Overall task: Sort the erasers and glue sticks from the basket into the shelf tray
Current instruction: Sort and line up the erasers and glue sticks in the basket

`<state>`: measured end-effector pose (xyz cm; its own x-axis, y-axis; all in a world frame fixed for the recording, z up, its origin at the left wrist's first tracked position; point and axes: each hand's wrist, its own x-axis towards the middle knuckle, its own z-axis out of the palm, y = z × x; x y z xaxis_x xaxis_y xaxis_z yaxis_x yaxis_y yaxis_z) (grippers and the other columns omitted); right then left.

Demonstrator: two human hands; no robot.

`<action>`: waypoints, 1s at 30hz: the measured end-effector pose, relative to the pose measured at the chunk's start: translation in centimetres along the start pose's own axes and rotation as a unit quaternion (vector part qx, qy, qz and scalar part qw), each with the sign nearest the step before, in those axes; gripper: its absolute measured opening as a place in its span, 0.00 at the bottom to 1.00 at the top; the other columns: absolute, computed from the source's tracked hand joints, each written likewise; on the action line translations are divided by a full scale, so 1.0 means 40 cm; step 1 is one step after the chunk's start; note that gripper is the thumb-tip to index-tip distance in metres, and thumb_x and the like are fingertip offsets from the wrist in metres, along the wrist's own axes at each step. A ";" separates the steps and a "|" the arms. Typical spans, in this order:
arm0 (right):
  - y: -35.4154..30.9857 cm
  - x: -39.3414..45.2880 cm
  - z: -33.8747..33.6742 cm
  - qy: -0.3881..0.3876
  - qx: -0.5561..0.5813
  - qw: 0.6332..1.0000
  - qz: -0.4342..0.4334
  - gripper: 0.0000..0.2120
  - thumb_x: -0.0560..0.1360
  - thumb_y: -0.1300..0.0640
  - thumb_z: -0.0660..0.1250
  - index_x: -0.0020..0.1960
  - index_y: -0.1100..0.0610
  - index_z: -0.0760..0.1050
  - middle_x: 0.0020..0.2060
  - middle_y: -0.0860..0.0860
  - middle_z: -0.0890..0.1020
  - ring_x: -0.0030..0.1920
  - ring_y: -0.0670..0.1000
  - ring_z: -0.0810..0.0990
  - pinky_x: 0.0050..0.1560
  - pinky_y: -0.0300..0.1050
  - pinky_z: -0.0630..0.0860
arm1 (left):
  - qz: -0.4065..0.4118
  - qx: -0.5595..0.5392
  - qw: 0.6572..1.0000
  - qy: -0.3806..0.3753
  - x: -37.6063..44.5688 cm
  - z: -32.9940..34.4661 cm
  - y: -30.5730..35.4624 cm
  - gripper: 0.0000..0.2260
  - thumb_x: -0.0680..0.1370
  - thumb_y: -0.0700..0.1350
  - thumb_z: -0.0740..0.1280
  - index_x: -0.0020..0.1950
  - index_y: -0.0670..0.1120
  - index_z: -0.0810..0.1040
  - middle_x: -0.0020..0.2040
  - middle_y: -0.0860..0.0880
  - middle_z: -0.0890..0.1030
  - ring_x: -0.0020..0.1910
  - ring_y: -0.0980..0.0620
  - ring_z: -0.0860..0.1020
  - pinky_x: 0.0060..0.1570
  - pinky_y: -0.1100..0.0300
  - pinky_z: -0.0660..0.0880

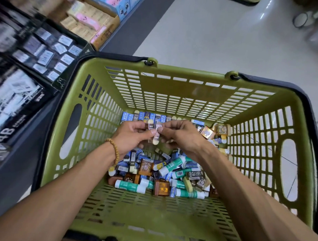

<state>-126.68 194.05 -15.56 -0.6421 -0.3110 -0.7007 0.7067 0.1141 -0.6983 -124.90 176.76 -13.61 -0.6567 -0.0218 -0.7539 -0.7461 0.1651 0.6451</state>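
Erasers (155, 132), a few small wrapped ones, sit pinched between the left hand (131, 135) and the right hand (181, 135), held above the middle of the green basket (174, 88). Both hands' fingers curl around the bundle. More erasers and green glue sticks (130, 186) litter the basket's near edge and far wall. The grip looks crowded, so one eraser could slip back into the pile. The shelf tray (46, 60) lies beyond the basket's left rim.
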 end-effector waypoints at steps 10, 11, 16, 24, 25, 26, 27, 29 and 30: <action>-0.029 0.212 0.172 0.101 -0.170 0.979 -0.039 0.15 0.75 0.57 0.73 0.30 0.54 0.79 0.31 0.53 0.84 0.35 0.51 0.83 0.49 0.57 0.83 | -0.029 0.085 0.989 0.120 -0.130 -0.078 -0.059 0.06 0.77 0.40 0.69 0.54 0.42 0.79 0.45 0.50 0.81 0.41 0.55 0.80 0.33 0.70 0.76; -0.025 0.232 0.188 0.105 -0.182 0.977 -0.042 0.15 0.75 0.56 0.74 0.30 0.53 0.78 0.33 0.53 0.85 0.37 0.52 0.84 0.49 0.56 0.83 | -0.027 0.086 0.989 0.121 -0.130 -0.080 -0.061 0.08 0.77 0.40 0.69 0.55 0.41 0.79 0.45 0.49 0.81 0.41 0.56 0.80 0.32 0.70 0.76; -0.014 0.260 0.210 0.150 -0.241 0.955 -0.090 0.10 0.73 0.59 0.74 0.34 0.53 0.79 0.37 0.55 0.86 0.41 0.54 0.85 0.49 0.50 0.82 | -0.032 0.048 0.990 0.131 -0.114 -0.086 -0.062 0.04 0.77 0.39 0.69 0.51 0.42 0.79 0.44 0.49 0.80 0.36 0.58 0.78 0.30 0.71 0.75; -0.004 0.234 0.221 0.082 -0.405 0.898 -0.152 0.14 0.75 0.53 0.73 0.58 0.58 0.80 0.40 0.50 0.81 0.38 0.49 0.79 0.35 0.33 0.72 | -0.060 0.017 0.989 0.133 -0.098 -0.108 -0.072 0.06 0.76 0.36 0.70 0.51 0.42 0.80 0.45 0.46 0.83 0.46 0.49 0.83 0.46 0.57 0.82; -0.009 0.240 0.226 0.082 -0.407 0.898 -0.144 0.15 0.75 0.51 0.74 0.58 0.58 0.79 0.42 0.50 0.81 0.40 0.49 0.79 0.37 0.34 0.71 | -0.062 0.016 0.989 0.132 -0.097 -0.107 -0.073 0.06 0.75 0.36 0.70 0.51 0.42 0.80 0.46 0.46 0.83 0.45 0.50 0.83 0.45 0.59 0.82; -0.013 0.245 0.231 0.078 -0.405 0.901 -0.133 0.16 0.75 0.50 0.74 0.59 0.57 0.79 0.43 0.50 0.80 0.41 0.50 0.78 0.40 0.36 0.71 | -0.064 0.015 0.989 0.132 -0.096 -0.109 -0.075 0.06 0.75 0.36 0.70 0.52 0.42 0.80 0.46 0.46 0.83 0.45 0.50 0.83 0.43 0.60 0.82; -0.015 0.250 0.231 0.072 -0.400 0.905 -0.123 0.16 0.74 0.49 0.75 0.58 0.56 0.79 0.44 0.50 0.80 0.42 0.50 0.78 0.43 0.39 0.72 | -0.068 0.013 0.989 0.133 -0.096 -0.109 -0.075 0.07 0.75 0.36 0.70 0.52 0.42 0.79 0.46 0.46 0.83 0.44 0.51 0.84 0.42 0.61 0.81; -0.015 0.243 0.221 0.063 -0.380 0.915 -0.122 0.12 0.74 0.48 0.75 0.51 0.54 0.80 0.39 0.48 0.79 0.39 0.48 0.77 0.40 0.39 0.71 | -0.071 0.004 0.989 0.131 -0.095 -0.110 -0.074 0.08 0.75 0.36 0.71 0.52 0.43 0.78 0.47 0.46 0.83 0.43 0.50 0.84 0.40 0.62 0.81; -0.016 0.226 0.211 0.051 -0.347 0.928 -0.126 0.10 0.75 0.49 0.74 0.46 0.55 0.80 0.35 0.47 0.79 0.35 0.47 0.76 0.37 0.39 0.70 | -0.068 -0.002 0.989 0.128 -0.096 -0.109 -0.072 0.07 0.75 0.36 0.71 0.50 0.44 0.78 0.47 0.47 0.83 0.42 0.49 0.85 0.40 0.61 0.81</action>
<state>-130.44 183.19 -20.21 -0.8110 -0.3231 -0.4877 0.1912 0.6416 -0.7428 -120.69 172.08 -12.02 -0.5556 -0.2933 -0.7780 -0.8299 0.1394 0.5401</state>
